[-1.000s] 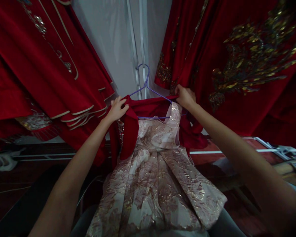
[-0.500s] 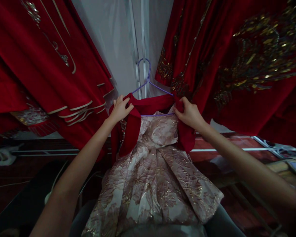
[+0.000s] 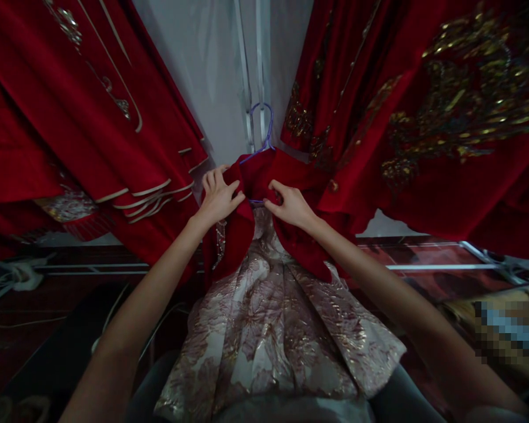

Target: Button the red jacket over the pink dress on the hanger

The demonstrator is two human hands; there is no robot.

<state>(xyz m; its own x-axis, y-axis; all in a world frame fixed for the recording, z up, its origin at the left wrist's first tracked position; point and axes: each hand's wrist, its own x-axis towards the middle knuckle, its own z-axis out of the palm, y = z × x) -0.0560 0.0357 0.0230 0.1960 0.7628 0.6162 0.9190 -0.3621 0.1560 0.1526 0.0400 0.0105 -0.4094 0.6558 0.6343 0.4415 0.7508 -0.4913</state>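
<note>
A short red jacket [image 3: 234, 249] with beaded trim hangs on a purple hanger [image 3: 271, 120], over a pale pink-and-gold brocade dress [image 3: 273, 329]. My left hand [image 3: 218, 198] is closed on the jacket's left shoulder, fingers over the cloth and thumb on its front. Across the neckline, my right hand [image 3: 293, 205] pinches the edge of the right front panel, which is pulled in toward the middle. The two hands are a short way apart. Most of the dress's bodice and the hanger's arms are hidden under the red cloth.
Long red garments hang on both sides, one with silver beading [image 3: 68, 26] and one with gold sequins [image 3: 471, 111]. Behind stand pale metal poles [image 3: 260, 59] and a grey backdrop [image 3: 189, 64]. A low metal bar [image 3: 441, 266] runs above the reddish floor.
My right hand has moved left, drawing the right front of the jacket inward over the bodice and the hanger's arm. My left hand keeps its hold at the left shoulder.
</note>
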